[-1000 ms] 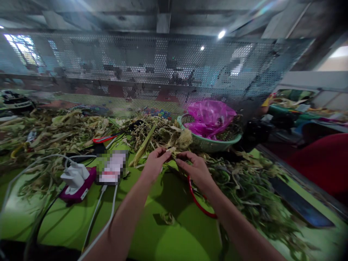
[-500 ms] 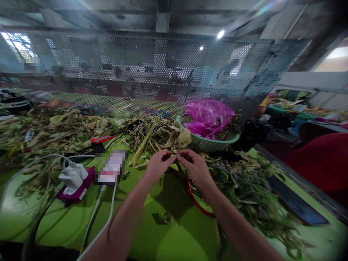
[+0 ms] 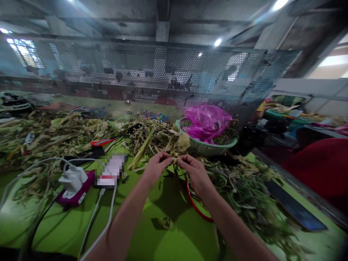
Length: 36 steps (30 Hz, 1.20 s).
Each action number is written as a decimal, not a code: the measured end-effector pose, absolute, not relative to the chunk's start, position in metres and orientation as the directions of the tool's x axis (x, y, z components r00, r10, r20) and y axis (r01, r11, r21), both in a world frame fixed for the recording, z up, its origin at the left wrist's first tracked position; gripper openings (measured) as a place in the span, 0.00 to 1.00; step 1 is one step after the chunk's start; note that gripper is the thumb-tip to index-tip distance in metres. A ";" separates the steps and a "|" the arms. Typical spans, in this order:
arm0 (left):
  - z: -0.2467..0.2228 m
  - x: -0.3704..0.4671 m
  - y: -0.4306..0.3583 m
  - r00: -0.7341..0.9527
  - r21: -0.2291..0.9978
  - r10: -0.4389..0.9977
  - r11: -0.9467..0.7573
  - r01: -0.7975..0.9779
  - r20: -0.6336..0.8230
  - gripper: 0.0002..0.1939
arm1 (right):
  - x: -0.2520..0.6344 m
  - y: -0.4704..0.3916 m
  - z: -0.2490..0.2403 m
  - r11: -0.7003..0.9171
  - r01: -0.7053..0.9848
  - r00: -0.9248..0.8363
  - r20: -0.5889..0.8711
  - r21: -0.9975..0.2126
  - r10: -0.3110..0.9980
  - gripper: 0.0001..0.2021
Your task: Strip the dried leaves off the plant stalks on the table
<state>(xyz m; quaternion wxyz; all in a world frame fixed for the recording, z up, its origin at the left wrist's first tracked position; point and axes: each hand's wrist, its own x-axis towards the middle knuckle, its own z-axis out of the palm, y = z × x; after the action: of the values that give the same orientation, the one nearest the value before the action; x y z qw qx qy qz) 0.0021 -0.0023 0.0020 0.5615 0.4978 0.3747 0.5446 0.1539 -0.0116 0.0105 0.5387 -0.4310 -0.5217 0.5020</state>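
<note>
My left hand point(image 3: 155, 170) and my right hand point(image 3: 195, 173) meet above the green table. Thumbs and fingertips of both are pinched on a small pale strip of dried plant point(image 3: 174, 160), mostly hidden by the fingers. Just behind the fingertips lies a tan fibrous tuft point(image 3: 183, 143) among dry stalks. A long yellow-green husk point(image 3: 143, 150) leans to the left of it. A red curved band point(image 3: 196, 209) rests beside my right wrist, partly covered by the hand. Below the hands a curled dry scrap point(image 3: 166, 222) lies on the table.
A green basket point(image 3: 214, 148) holds a magenta plastic bag point(image 3: 208, 121). Greenish dried leaves point(image 3: 244, 192) and a dark phone point(image 3: 297, 207) lie right. Left are a purple power strip point(image 3: 83, 190), cables, a blurred-out phone point(image 3: 112, 168), a red cutter point(image 3: 103, 142) and dried leaves point(image 3: 59, 132).
The view has tilted up slightly, so the table things sit a little lower. Both hands keep their pinch on the dried strip, with only small finger shifts.
</note>
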 end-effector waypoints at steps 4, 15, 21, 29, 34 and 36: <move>0.004 0.002 -0.003 0.143 0.956 0.986 -0.042 -0.292 0.087 0.14 | 0.154 -0.011 0.013 0.127 -0.120 -0.008 0.129 -0.985 0.992 0.12; -0.005 0.001 0.003 0.102 0.974 0.976 -0.177 -0.144 0.193 0.14 | 0.155 -0.010 0.009 0.131 -0.096 -0.018 0.134 -0.987 0.991 0.13; -0.005 0.004 0.002 0.143 0.966 0.978 -0.115 -0.230 0.151 0.15 | 0.155 -0.011 0.008 0.158 -0.086 -0.011 0.159 -0.984 0.987 0.13; -0.004 0.003 0.002 0.083 0.968 0.982 -0.147 -0.202 0.167 0.11 | 0.153 -0.009 0.004 0.168 -0.010 -0.046 0.168 -0.986 0.985 0.14; 0.001 0.004 -0.002 0.104 0.957 0.991 -0.050 -0.286 0.083 0.13 | 0.153 -0.006 -0.002 0.196 0.008 -0.086 0.194 -0.981 0.977 0.15; 0.002 0.004 -0.004 0.143 0.958 0.988 -0.020 -0.286 0.064 0.15 | 0.154 -0.005 -0.003 0.202 0.003 -0.071 0.202 -0.979 0.977 0.15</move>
<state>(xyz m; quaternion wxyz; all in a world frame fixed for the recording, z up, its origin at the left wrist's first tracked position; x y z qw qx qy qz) 0.0037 -0.0035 0.0024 0.5919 0.4700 0.3734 0.5379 0.1536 -0.0051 -0.0031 0.5276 -0.4313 -0.5681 0.4614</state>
